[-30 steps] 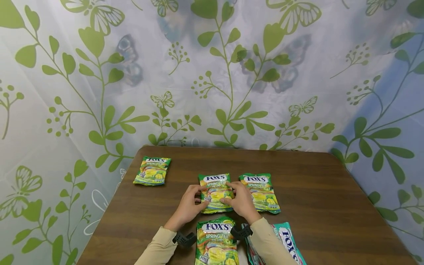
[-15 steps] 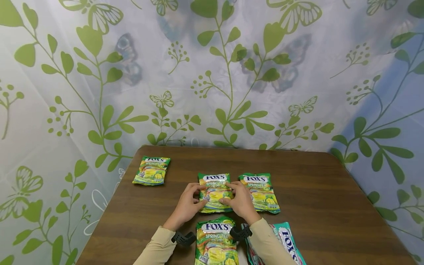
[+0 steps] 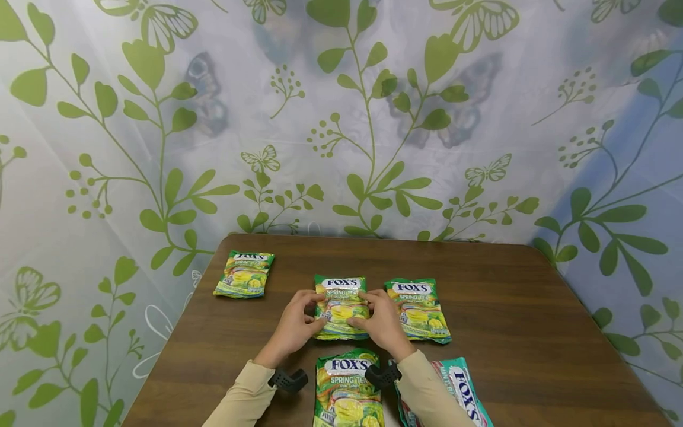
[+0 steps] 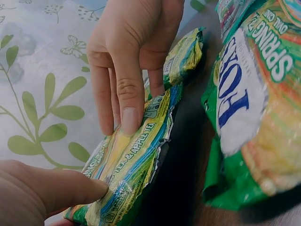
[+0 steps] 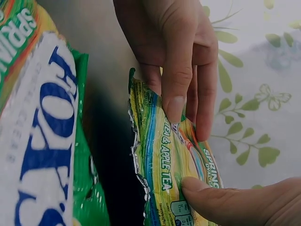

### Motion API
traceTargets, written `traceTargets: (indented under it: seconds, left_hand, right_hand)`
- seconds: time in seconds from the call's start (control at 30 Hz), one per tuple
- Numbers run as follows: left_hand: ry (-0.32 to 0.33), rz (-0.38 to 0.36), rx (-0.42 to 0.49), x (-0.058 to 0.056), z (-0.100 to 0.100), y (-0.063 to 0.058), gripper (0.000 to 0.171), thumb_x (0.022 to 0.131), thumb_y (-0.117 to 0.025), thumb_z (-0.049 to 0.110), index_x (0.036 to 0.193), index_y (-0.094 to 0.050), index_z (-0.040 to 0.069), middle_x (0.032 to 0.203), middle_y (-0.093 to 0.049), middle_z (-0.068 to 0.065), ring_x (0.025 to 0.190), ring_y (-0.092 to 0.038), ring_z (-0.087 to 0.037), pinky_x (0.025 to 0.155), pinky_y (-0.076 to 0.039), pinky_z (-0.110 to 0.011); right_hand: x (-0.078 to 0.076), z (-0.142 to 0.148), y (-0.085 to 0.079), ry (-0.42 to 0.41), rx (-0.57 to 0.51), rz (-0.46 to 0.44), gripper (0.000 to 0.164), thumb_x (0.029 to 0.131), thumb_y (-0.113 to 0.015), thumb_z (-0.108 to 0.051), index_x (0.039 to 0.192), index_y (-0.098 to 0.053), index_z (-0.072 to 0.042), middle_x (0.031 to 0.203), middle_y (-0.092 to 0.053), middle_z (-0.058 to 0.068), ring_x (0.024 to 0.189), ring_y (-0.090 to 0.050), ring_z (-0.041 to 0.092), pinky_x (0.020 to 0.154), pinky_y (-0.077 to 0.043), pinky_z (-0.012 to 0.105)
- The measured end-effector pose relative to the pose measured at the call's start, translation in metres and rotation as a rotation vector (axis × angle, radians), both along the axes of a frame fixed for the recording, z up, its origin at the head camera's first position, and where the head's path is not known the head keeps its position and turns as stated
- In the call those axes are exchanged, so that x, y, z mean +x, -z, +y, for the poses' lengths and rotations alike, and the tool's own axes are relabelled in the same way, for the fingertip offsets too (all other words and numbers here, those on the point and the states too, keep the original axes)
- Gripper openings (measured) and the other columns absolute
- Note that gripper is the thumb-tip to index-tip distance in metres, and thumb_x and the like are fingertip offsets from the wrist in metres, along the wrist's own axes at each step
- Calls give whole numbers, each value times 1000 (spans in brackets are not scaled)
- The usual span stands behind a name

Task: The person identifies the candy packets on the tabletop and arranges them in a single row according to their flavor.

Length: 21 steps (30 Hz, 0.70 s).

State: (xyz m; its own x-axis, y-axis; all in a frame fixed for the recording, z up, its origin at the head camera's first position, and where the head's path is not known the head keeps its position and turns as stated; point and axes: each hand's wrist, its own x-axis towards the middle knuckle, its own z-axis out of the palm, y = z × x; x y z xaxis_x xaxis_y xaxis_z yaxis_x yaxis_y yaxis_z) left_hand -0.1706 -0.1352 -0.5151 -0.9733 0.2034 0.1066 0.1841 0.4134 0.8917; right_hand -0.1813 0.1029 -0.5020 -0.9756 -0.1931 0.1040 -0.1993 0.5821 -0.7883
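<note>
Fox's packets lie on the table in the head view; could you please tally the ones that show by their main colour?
Green: 4 (far-left packet, held packet, packet to its right, front packet)
Teal: 1 (teal packet, partly hidden by the right sleeve)
Total: 5

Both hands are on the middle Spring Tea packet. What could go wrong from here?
The right hand sits between the middle packet and the right packet, so moving it sideways might nudge that neighbour.

The right sleeve passes over the teal packet in the head view; drawing back low could drag it.

The middle packet's wrapper looks creased and flexible, so squeezing from both sides might buckle it or let it slip.
</note>
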Motion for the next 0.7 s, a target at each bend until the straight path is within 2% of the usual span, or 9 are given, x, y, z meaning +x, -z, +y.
traceTargets:
  seconds: [0.2, 0.37, 0.6, 0.7]
  left_hand:
    - [-28, -3, -24, -5, -7, -6, 44, 97, -82, -2, 139, -69, 0, 143, -57, -13, 117, -59, -30, 87, -60, -40]
    - [-42, 5, -41, -12, -12, -13, 45, 95, -83, -4, 138, -69, 0, 141, -58, -14, 119, -59, -32, 86, -61, -41]
    - [-69, 44, -43, -20, -19, -13, 47, 94, -82, -5, 139, -69, -2, 138, -60, -15, 120, -61, -34, 79, -61, -32]
    - [-73, 53, -53, -24, -22, -15, 45, 94, -82, -5, 138, -69, -3, 138, -60, -16, 119, -61, -35, 78, -61, -32]
  right_hand:
    - [-2, -7, -3, 6, -32, -1, 64, 88, -95, -12, 144, -68, 5, 142, -58, 28, 109, -63, 38, 90, -56, 59]
    - [-9, -13, -5, 8, -52, 12, 64, 88, -95, -11, 144, -68, 6, 139, -59, 26, 107, -61, 36, 85, -58, 52]
    - [-15, -24, -4, 31, -63, 17, 64, 87, -96, -11, 143, -69, 5, 136, -60, 24, 107, -61, 35, 85, -58, 50]
    - [-17, -30, -5, 35, -76, 19, 64, 88, -95, -11, 143, -68, 5, 136, -60, 23, 108, -61, 35, 86, -58, 51]
